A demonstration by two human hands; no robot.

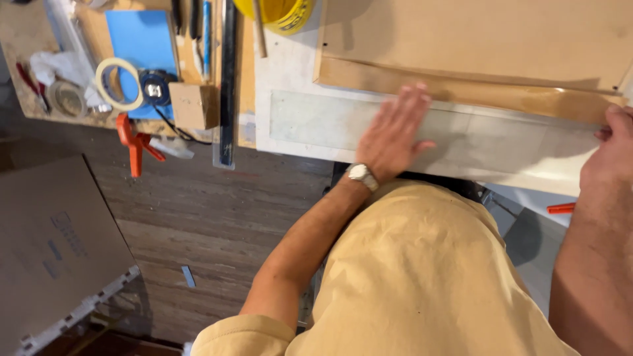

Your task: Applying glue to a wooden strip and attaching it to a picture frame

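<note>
My left hand [394, 134] lies flat, fingers spread, on a long pale translucent strip [316, 122] that runs across a white work surface [283, 69]. A metal wristwatch [361, 175] is on that wrist. My right hand [610, 153] is at the right edge of the view, its fingers curled on the right end of the strip. Just beyond the strip lies a brown cardboard sheet [475, 36] with a glossy tan band [501, 92] along its near edge.
At the left, a cluttered bench holds a masking tape roll [119, 84], a blue sheet [142, 39], a small wooden block [193, 105], a long dark ruler [227, 79] and an orange clamp [135, 144]. A yellow tub [283, 13] stands behind. A grey board [53, 244] leans at lower left.
</note>
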